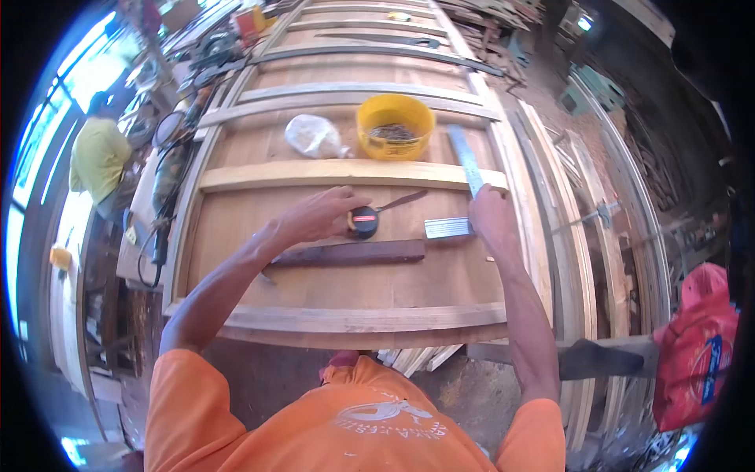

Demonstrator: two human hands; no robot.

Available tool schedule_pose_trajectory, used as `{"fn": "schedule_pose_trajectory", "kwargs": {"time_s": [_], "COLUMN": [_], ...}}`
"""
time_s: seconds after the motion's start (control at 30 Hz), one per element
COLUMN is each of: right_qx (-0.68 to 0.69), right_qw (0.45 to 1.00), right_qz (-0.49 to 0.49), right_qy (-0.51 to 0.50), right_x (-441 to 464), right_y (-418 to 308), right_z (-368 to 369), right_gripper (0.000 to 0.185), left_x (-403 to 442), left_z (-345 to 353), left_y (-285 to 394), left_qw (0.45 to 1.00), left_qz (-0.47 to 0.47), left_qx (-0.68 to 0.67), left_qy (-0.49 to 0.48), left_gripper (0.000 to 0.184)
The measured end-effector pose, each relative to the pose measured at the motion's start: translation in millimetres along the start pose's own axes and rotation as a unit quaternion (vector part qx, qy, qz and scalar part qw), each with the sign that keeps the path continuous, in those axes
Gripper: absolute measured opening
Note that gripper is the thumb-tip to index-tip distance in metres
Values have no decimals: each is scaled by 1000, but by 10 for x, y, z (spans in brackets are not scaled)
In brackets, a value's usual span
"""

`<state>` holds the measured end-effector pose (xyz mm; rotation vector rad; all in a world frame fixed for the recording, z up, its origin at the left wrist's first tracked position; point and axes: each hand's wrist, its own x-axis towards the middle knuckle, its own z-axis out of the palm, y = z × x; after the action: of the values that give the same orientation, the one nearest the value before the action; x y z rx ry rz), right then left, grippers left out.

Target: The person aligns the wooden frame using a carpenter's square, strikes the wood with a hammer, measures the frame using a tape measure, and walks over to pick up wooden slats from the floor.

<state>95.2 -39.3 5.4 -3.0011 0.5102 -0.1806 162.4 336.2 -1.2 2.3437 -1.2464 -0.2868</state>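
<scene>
My left hand reaches over the panel, its fingers curled around a black tape measure with a red label. In my right hand is a metal try square. Its ruled blade points away from me across a pale crossbar, and its silvery stock lies to the left of the hand. A thin brown strip lies just right of the tape measure. Nearer to me, a dark brown wooden bar rests on the panel.
A yellow tub of what look like nails and a white plastic bag sit beyond the crossbar. A handsaw lies farther up the frame. Power tools and a person in yellow are left; long timbers and a red bag right.
</scene>
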Motion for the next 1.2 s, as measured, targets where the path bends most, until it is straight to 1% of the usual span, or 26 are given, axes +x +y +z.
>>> {"fn": "schedule_pose_trajectory", "kwargs": {"time_s": [0.03, 0.1, 0.2, 0.23, 0.27, 0.3, 0.33, 0.4, 0.47, 0.5, 0.57, 0.6, 0.67, 0.7, 0.77, 0.8, 0.83, 0.9, 0.93, 0.97, 1.03, 1.07, 1.1, 1.13, 1.17, 1.2], "right_qx": [13, 14, 7, 8, 17, 24, 24, 66, 261, 267, 395, 398, 592, 588, 698, 704, 700, 711, 702, 698, 606, 608, 607, 546, 482, 454], "right_qw": [1000, 1000, 996, 995, 997, 998, 997, 963, 930, 929, 830, 827, 711, 708, 594, 563, 559, 532, 558, 554, 654, 666, 656, 711, 761, 788], "right_qz": [7, -14, -79, -84, -70, -56, -63, -157, -249, -247, -382, -384, -330, -340, -264, -272, -280, -271, -260, -270, -360, -331, -344, -354, -362, -348], "right_qy": [3, -17, 51, 52, 36, 20, 23, 211, 68, 66, -102, -100, -188, -196, -302, -337, -344, -373, -358, -365, -275, -277, -288, -266, -240, -228], "right_x": [23, 88, 107, 125, 136, 121, 58, -140, -351, -466, -684, -775, -877, -872, -854, -858, -857, -870, -942, -957, -997, -1095, -1175, -1212, -1246, -1302], "right_y": [-111, -257, -399, -404, -399, -410, -442, -518, -733, -865, -1141, -1260, -1449, -1470, -1477, -1508, -1545, -1632, -1697, -1726, -1802, -1804, -1813, -1792, -1766, -1745], "right_z": [92, 164, 145, 151, 154, 135, 73, -64, -326, -413, -560, -621, -736, -772, -814, -808, -781, -730, -754, -761, -788, -896, -1006, -1097, -1183, -1281], "right_gripper": [35, 33, 41, 41, 48, 55, 55, 67, 77, 77, 73, 73, 66, 66, 61, 65, 65, 71, 72, 72, 71, 58, 58, 53, 49, 47], "left_x": [-16, -4, -13, -8, -3, 0, 6, -30, -107, -161, -284, -332, -426, -490, -645, -710, -789, -937, -998, -1058, -1183, -1239, -1294, -1357, -1404, -1438], "left_z": [29, 58, 24, 17, 9, 40, 74, 72, -54, -142, -369, -443, -541, -549, -542, -558, -571, -589, -594, -597, -583, -540, -474, -439, -430, -410], "left_y": [-37, -124, -37, -18, 2, 3, 2, 16, 138, 254, 570, 714, 937, 978, 1050, 1108, 1160, 1243, 1259, 1266, 1263, 1236, 1188, 1171, 1209, 1265], "left_qw": [999, 998, 999, 1000, 1000, 1000, 1000, 999, 997, 998, 988, 989, 959, 957, 860, 848, 846, 803, 795, 793, 795, 792, 803, 813, 810, 789], "left_qz": [41, 59, 35, 26, 18, 14, -4, -31, -9, -13, 11, 9, 10, 3, -73, -79, -83, -81, -83, -85, -103, -110, -102, -97, -108, -107], "left_qx": [-2, 0, 16, 2, -13, -12, -8, -6, -40, -38, -118, -113, -200, -198, -418, -432, -428, -501, -503, -498, -487, -480, -485, -490, -483, -538], "left_qy": [1, 13, 15, 0, -14, -10, -1, 15, 58, 52, 98, 98, 202, 213, 283, 297, 308, 314, 328, 340, 345, 359, 329, 299, 314, 278], "left_gripper": [67, 63, 62, 64, 66, 66, 65, 64, 62, 62, 59, 59, 55, 55, 49, 47, 47, 44, 39, 39, 37, 37, 35, 34, 34, 34]}}
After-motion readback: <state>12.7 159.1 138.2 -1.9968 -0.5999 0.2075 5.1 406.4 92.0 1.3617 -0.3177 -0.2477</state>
